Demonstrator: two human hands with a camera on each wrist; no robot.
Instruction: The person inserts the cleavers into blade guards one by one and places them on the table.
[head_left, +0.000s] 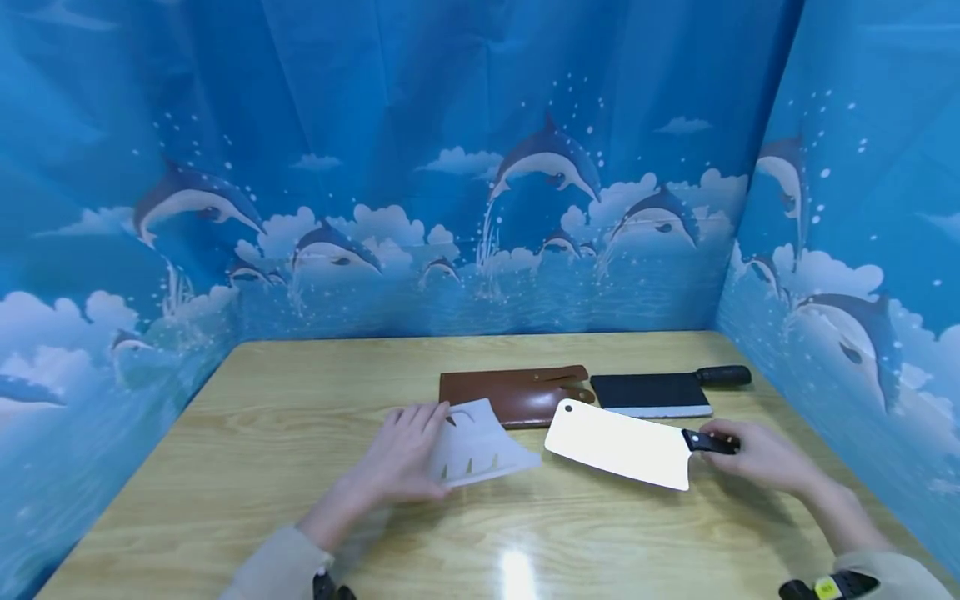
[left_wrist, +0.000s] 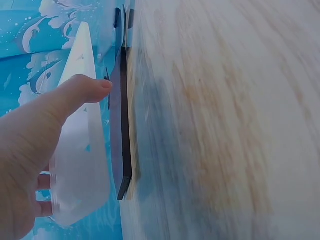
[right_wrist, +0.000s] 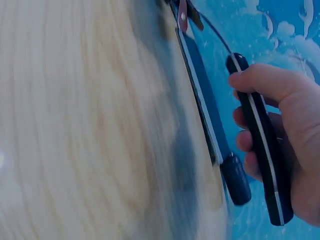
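My right hand (head_left: 761,454) grips the black handle (right_wrist: 260,145) of a cleaver. Its broad, bright blade (head_left: 618,443) points left above the table, with a small hole near the far corner. On the left side, my left hand (head_left: 405,454) holds a whitish translucent plastic blade sleeve (head_left: 483,446) with slots along its lower edge. The left wrist view shows the thumb on the near face of the sleeve (left_wrist: 82,165) and fingertips behind it. A short gap lies between the sleeve's right tip and the blade.
A brown leather sheath (head_left: 495,390) with snap straps lies behind the sleeve on the wooden table (head_left: 300,400). Beside it, a second cleaver with a dark blade (head_left: 645,392) rests with its black handle to the right. Dolphin-printed curtains (head_left: 420,167) surround the table's back and sides.
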